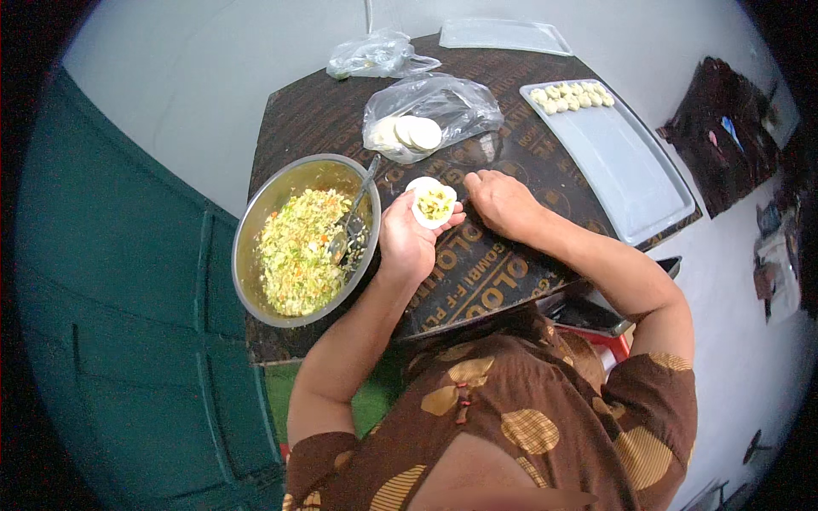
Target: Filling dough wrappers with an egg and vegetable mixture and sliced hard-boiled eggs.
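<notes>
On the palm of my left hand (pixel 411 246) lies a round white dough wrapper (pixel 427 223), with a small heap of chopped vegetable filling (pixel 435 204) in its middle. A second pale round edge shows behind it. Just to the right, my right hand (pixel 505 203) is curled low over the table, apart from the wrapper. Nothing shows in it, though its fingertips are partly hidden. Left of my hands stands a wide steel bowl (pixel 241 281) of chopped filling (pixel 300 255). A metal spoon (pixel 362 191) leans in the bowl, its handle against the rim.
Beyond my hands, a clear plastic bag (pixel 463 105) holds several round wrappers (pixel 425 134). Another plastic bag (pixel 377 54) lies farther back. At right, a long tray (pixel 629 172) carries rows of small dumplings (pixel 572 97) at its far end. A second tray (pixel 505 35) is at the table's back edge.
</notes>
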